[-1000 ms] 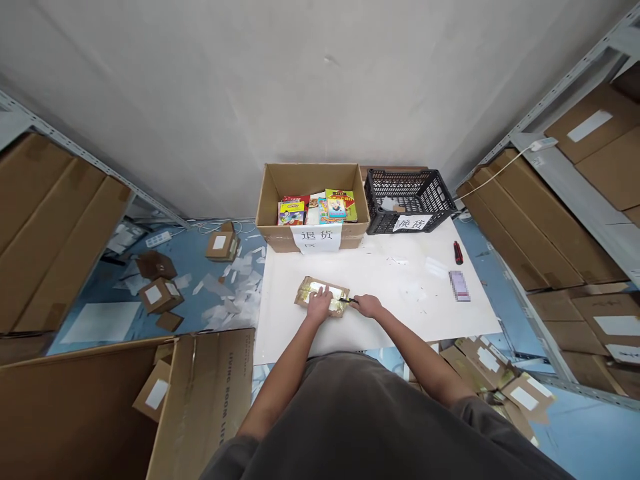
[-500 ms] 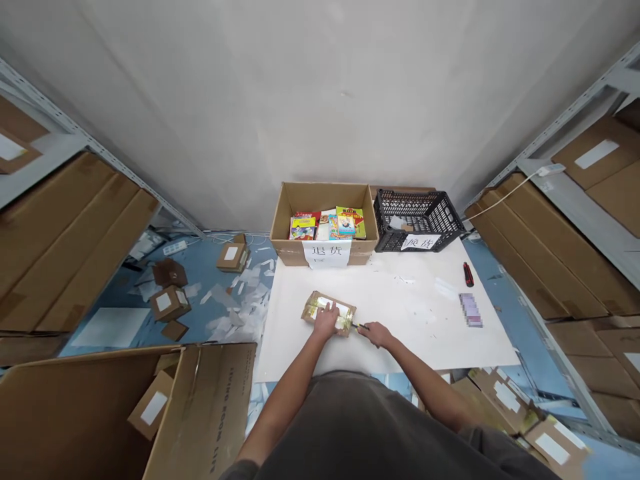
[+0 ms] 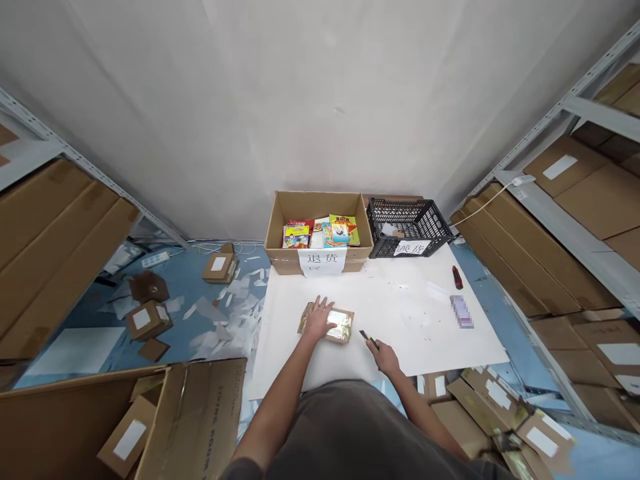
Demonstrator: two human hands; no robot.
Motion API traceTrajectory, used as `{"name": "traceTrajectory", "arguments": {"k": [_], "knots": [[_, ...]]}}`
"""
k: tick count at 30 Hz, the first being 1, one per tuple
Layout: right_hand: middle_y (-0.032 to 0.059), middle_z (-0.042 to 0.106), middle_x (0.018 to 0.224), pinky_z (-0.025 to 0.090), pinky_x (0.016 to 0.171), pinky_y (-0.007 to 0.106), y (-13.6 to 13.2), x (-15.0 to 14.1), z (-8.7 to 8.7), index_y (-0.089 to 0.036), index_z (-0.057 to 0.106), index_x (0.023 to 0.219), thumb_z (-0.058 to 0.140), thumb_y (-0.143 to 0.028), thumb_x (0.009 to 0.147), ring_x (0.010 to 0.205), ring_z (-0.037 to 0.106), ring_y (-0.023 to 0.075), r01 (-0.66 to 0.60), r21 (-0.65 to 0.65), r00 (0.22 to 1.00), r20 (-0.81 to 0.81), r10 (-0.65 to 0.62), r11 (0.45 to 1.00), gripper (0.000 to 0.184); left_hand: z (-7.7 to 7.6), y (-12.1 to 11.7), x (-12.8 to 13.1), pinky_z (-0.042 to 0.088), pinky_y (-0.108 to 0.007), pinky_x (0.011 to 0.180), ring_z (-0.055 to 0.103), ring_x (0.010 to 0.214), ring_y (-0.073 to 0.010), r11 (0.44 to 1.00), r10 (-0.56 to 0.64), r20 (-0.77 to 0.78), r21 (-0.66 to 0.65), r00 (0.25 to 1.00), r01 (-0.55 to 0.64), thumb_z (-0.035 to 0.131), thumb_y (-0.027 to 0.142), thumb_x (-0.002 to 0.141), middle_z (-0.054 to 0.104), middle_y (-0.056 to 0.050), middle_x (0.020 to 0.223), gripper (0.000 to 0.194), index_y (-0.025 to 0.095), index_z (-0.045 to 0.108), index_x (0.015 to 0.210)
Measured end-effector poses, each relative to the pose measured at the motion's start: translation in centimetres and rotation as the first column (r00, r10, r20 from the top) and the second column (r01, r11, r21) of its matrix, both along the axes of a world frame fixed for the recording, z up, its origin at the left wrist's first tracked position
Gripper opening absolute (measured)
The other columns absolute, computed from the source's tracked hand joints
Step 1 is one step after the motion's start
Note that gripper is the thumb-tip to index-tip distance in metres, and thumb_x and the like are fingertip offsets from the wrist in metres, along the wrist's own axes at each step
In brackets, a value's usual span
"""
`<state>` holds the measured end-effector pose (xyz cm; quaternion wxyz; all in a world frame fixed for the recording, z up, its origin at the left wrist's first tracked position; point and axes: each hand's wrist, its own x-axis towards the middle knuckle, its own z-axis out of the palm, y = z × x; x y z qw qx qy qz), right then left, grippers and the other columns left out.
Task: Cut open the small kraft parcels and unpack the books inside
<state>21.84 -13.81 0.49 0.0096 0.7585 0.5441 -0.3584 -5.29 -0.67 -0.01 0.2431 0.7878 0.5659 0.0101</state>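
Note:
A small taped brown parcel (image 3: 342,327) with a white label lies on the white tabletop (image 3: 400,313). My left hand (image 3: 318,320) rests on its left part, fingers spread flat over the top. To the right of the parcel, my right hand (image 3: 386,359) is closed round a utility knife (image 3: 370,339). The knife's blade points up and left toward the parcel and is apart from it.
At the table's back stand a cardboard box (image 3: 280,262) of colourful books and a black plastic crate (image 3: 410,230). A red-and-black cutter (image 3: 457,277) lies at the right edge. A large open carton (image 3: 205,413) stands at lower left; paper scraps (image 3: 235,307) litter the floor.
My right hand has drawn the knife away from the parcel's right end. My left hand has shifted to the parcel's left part with its fingers spread. The camera view has tilted slightly.

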Motion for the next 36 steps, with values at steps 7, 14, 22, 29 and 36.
{"name": "traceTrajectory", "arguments": {"k": [7, 14, 22, 29, 36], "knots": [[0.0076, 0.075, 0.100, 0.041, 0.077, 0.028, 0.5, -1.5, 1.8, -0.025, 0.070, 0.110, 0.020, -0.052, 0.110, 0.096, 0.069, 0.0229, 0.008, 0.072, 1.000, -0.006, -0.008, 0.997, 0.057, -2.8, 1.1, 0.2, 0.009, -0.056, 0.126, 0.018, 0.157, -0.0397, 0.999, -0.041, -0.024, 0.001, 0.999, 0.041, 0.070, 0.055, 0.086, 0.037, -0.013, 0.165, 0.080, 0.026, 0.045, 0.155], [0.0090, 0.068, 0.116, 0.041, 0.082, 0.028, 2.2, -3.8, 1.5, -0.023, 0.063, 0.125, 0.042, -0.048, 0.107, 0.106, 0.062, 0.0229, -0.149, 0.142, 0.984, 0.119, 0.133, 0.979, 0.037, -3.6, 0.2, -0.4, 0.013, -0.056, 0.126, 0.026, 0.155, -0.0378, 0.984, -0.051, 0.120, 0.174, 0.991, 0.029, 0.053, 0.056, 0.097, 0.050, -0.013, 0.157, 0.061, 0.025, 0.053, 0.150], [0.0130, 0.062, 0.120, 0.043, 0.081, 0.033, 4.2, -5.2, 2.0, -0.022, 0.056, 0.127, 0.041, -0.049, 0.107, 0.104, 0.058, 0.0269, -0.315, 0.062, 0.900, 0.335, 0.278, 0.947, 0.036, -4.3, -1.0, -0.1, 0.018, -0.058, 0.123, 0.045, 0.142, -0.0390, 0.957, -0.019, 0.165, 0.289, 0.986, -0.030, 0.045, 0.056, 0.101, 0.063, -0.018, 0.141, 0.057, 0.020, 0.060, 0.143], [0.0157, 0.062, 0.117, 0.041, 0.076, 0.031, 4.3, 2.7, 3.9, -0.018, 0.051, 0.126, 0.034, -0.044, 0.109, 0.099, 0.063, 0.0251, 0.012, 0.120, 0.867, 0.493, -0.070, 0.993, 0.035, -4.5, -0.7, 0.3, 0.023, -0.059, 0.120, 0.049, 0.137, -0.0395, 0.939, 0.015, 0.169, 0.337, 0.985, -0.072, 0.043, 0.056, 0.102, 0.066, -0.018, 0.136, 0.056, 0.019, 0.064, 0.138], [0.0080, 0.066, 0.113, 0.038, 0.080, 0.028, 3.7, 1.6, 3.8, -0.023, 0.054, 0.119, 0.044, -0.051, 0.106, 0.098, 0.063, 0.0211, -0.279, 0.133, 0.941, 0.234, 0.243, 0.951, 0.032, -3.9, -0.5, 0.4, 0.023, -0.058, 0.121, 0.048, 0.139, -0.0386, 0.954, 0.037, 0.158, 0.287, 0.987, -0.082, 0.044, 0.055, 0.102, 0.066, -0.017, 0.138, 0.054, 0.021, 0.063, 0.139]]}}
